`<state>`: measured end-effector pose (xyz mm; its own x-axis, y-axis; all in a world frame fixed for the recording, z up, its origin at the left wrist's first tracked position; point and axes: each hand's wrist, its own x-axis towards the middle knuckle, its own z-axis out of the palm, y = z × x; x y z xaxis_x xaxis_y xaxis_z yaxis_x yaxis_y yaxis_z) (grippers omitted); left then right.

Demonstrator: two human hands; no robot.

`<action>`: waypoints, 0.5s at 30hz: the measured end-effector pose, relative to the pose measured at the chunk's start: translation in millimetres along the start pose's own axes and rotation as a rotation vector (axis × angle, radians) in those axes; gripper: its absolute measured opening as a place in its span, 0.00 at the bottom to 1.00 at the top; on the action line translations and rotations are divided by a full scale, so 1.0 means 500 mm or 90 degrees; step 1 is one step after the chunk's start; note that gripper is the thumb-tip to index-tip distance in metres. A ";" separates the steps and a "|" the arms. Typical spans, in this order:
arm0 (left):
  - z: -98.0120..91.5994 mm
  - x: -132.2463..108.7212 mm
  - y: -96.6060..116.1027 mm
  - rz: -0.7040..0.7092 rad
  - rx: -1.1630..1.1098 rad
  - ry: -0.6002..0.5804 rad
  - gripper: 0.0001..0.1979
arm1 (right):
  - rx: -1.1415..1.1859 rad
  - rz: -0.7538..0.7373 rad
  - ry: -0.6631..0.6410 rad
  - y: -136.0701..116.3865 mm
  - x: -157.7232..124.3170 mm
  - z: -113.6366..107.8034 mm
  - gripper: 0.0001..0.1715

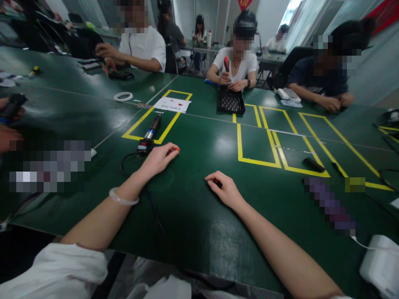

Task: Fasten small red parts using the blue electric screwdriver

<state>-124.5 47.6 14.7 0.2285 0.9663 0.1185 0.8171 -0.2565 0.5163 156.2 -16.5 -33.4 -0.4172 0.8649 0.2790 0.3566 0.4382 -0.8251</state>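
Observation:
My left hand [159, 158] is over the green table [199, 216], its fingers curled together. A small orange-red spot shows at its fingertips, too small to name. Just behind this hand lies a black electric screwdriver [151, 131] with a blue and silver band, its cable [126, 158] looping to the left. My right hand [226, 191] hovers low or rests on the table, with thumb and fingers bent toward each other. Whether it holds anything is hidden in the curled palm. A pale bangle [123, 200] circles my left wrist.
Yellow tape outlines [260, 162] mark the table. A white paper [173, 104] and a tape roll [123, 96] lie at the back left. Across the table, a person holds a red-handled tool [226, 64] over a black tray [231, 109]. A white charger [380, 263] stands at right.

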 end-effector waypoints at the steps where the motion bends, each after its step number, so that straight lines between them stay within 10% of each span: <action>1: 0.017 -0.005 0.021 0.041 -0.093 -0.065 0.21 | 0.015 0.010 0.002 0.001 0.000 0.001 0.07; 7: 0.095 -0.043 0.118 0.131 -0.378 -0.338 0.28 | 0.210 0.051 -0.041 -0.003 0.000 0.007 0.12; 15: 0.115 -0.049 0.126 0.065 -0.489 -0.338 0.20 | 0.218 0.029 -0.022 -0.011 0.001 0.010 0.07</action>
<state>-48.4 6.4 -4.3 0.6461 0.7553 -0.1100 0.2500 -0.0732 0.9655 150.0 -19.9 -31.2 -0.4369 0.8704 0.2268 0.0771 0.2875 -0.9547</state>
